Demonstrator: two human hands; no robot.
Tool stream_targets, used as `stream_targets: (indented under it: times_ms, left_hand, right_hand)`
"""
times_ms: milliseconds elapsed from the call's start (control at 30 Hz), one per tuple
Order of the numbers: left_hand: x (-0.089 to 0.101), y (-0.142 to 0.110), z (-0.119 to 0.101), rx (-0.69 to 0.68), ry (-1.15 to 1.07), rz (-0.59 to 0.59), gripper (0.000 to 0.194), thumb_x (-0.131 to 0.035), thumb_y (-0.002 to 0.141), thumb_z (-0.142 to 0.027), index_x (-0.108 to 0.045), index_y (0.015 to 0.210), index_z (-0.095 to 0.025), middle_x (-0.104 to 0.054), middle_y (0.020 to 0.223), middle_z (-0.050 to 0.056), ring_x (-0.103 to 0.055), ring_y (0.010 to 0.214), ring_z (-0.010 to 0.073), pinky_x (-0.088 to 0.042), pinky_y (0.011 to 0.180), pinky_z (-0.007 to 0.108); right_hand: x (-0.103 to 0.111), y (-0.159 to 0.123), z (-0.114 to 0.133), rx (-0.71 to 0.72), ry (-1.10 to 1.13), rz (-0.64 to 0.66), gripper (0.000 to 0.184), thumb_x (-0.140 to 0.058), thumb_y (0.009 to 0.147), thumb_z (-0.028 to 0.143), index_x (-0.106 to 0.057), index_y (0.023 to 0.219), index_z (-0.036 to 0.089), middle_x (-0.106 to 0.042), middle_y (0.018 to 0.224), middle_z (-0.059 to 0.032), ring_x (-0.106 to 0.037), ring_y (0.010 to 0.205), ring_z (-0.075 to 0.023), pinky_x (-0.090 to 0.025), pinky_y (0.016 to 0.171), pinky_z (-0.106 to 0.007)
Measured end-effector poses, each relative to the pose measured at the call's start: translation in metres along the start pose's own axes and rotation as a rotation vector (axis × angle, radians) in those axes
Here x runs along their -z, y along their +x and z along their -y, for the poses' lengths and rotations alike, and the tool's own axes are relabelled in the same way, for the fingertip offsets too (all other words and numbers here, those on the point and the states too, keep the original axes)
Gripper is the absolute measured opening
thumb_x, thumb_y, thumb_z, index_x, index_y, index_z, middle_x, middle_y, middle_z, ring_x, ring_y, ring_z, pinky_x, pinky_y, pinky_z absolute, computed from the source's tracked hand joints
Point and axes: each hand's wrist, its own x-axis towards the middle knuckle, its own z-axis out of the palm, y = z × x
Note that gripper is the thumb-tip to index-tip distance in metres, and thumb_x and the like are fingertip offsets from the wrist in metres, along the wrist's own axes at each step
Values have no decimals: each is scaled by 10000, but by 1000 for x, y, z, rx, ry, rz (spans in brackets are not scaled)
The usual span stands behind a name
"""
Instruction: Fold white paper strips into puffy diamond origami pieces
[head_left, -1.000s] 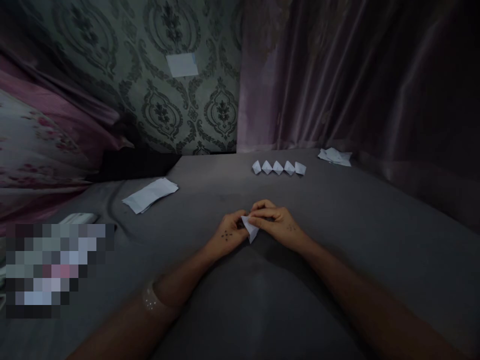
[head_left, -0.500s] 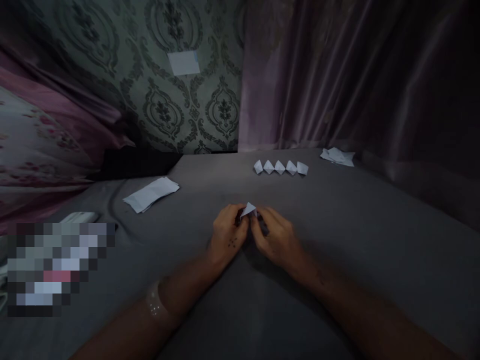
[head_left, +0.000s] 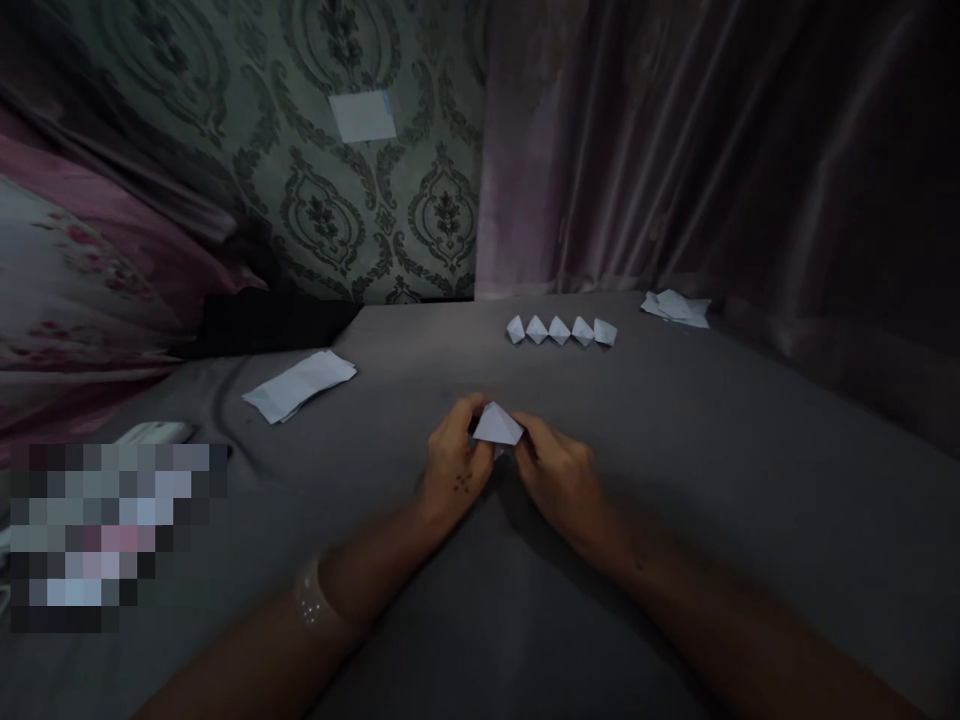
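Right now my left hand (head_left: pixel 459 462) and right hand (head_left: pixel 559 470) hold the folded paper (head_left: pixel 498 424) between them, fingers closed in on its sides, its peak pointing away from me. I see it in the middle, over the grey sheet (head_left: pixel 420 370). Beyond it stretches a row of five folded pieces (head_left: pixel 559 331), with loose papers (head_left: pixel 676 308) to their right. A stack (head_left: pixel 300 385) lies off to the left.

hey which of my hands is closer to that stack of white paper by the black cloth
Left. Your left hand is just right of the stack of white paper, closer to you; your right hand is farther right.
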Motion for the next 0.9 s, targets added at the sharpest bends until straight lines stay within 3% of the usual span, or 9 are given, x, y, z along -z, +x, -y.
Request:
stream_targets:
  times_ms: [200, 500, 667, 767, 900]
  left_hand:
    - [1, 4, -3, 84, -226, 26, 206, -518, 807, -132, -582, 982, -220, -657, 912, 22, -600, 815, 156, -456, 754, 262]
    - [7, 12, -12, 242, -444, 104, 124, -618, 746, -177, -660, 863, -181, -688, 835, 26, -618, 771, 146, -475, 729, 259]
    - [13, 14, -5, 302, -599, 267, 322, -659, 680, -117, -672, 998, -164, -700, 962, 58, -627, 886, 175, -462, 795, 279]
    - [18, 15, 3, 326, -718, 375, 414, -657, 699, -151, -669, 1112, -167, -686, 1067, 81, -613, 964, 204, -456, 827, 297]
    - [17, 16, 7, 420, -717, 312, 312, -639, 821, -304, -700, 1092, -163, -699, 1058, 97, -624, 944, 205, -457, 848, 315]
  right_hand:
    - [0, 0, -2, 23, 59, -58, 291, -454, 912, 199, -608, 1154, 248, -716, 998, -73, -678, 864, -221, -490, 761, -335]
    - [5, 3, -8, 173, 166, -112, 282, -433, 908, 146, -651, 1061, 237, -702, 925, -44, -658, 816, -170, -503, 784, -294]
    - [4, 7, -10, 162, 234, -200, 278, -462, 856, 96, -664, 1003, 217, -705, 899, -35, -656, 809, -161, -508, 758, -280]
    - [4, 9, -13, 166, 256, -173, 330, -452, 834, 66, -664, 1043, 209, -697, 927, -42, -652, 848, -161, -509, 786, -287]
    - [7, 10, -17, 198, 303, -90, 427, -414, 804, 27, -654, 1116, 193, -685, 991, -59, -646, 910, -160, -511, 826, -296]
